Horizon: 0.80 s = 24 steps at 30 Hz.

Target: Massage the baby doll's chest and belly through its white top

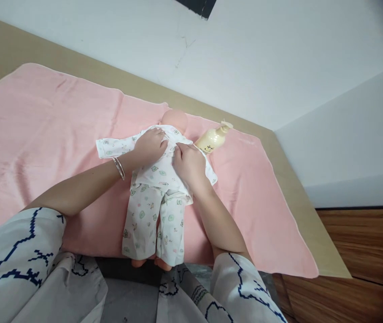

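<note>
A doll (174,119) in a white printed shirt (159,172) and matching white printed trousers (142,224) lies stretched out on a pink blanket (86,179), its bare head away from me and its feet at the near edge. My left hand (151,146) lies on the upper part of the shirt, fingers extended and thumb apart. Beside it, my right hand (191,163) has its fingers curled in, with the shirt's cloth at the fingertips. One long sleeve spreads out to the left; the other shows partly beyond my right hand.
A pale yellow pump bottle (213,138) lies on the blanket to the right of the doll's head. The blanket covers most of a light wooden table (288,179), which meets a white wall (245,58). Brown wooden panelling (363,237) stands at the right.
</note>
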Each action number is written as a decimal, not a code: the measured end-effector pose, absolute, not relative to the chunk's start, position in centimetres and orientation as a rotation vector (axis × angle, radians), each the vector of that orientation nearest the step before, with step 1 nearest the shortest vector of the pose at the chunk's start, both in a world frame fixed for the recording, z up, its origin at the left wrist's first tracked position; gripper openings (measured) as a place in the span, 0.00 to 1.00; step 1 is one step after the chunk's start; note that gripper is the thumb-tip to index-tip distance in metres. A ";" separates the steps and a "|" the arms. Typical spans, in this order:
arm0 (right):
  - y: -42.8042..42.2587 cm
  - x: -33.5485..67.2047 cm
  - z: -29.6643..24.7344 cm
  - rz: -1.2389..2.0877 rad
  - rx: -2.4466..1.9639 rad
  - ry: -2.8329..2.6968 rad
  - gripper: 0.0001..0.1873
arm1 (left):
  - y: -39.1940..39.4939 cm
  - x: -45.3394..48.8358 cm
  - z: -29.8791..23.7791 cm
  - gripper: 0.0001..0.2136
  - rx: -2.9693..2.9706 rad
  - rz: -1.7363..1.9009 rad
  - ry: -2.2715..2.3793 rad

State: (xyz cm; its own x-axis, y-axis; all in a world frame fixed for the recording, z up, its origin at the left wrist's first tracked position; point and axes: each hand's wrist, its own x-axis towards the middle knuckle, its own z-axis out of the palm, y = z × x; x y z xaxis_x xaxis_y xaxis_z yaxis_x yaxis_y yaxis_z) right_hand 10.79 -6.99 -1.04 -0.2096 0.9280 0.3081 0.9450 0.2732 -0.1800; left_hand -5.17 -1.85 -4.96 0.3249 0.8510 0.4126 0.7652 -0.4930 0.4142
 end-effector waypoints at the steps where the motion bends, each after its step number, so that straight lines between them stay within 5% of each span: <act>1: -6.5 11.1 -1.2 -0.048 -1.682 -2.188 0.20 | -1.8 -5.1 -5.3 0.18 2.436 0.928 1.503; 10: -4.0 12.2 -3.1 0.070 -1.531 -2.177 0.22 | -1.9 -4.8 -6.6 0.19 2.482 1.087 1.542; 18: -3.1 13.4 -3.2 0.162 -1.387 -2.305 0.24 | -5.3 -3.4 -3.9 0.13 2.747 0.750 1.501; 24: -5.7 11.4 -1.9 0.062 -1.633 -2.163 0.19 | -3.1 -4.9 -4.7 0.13 2.585 0.863 1.475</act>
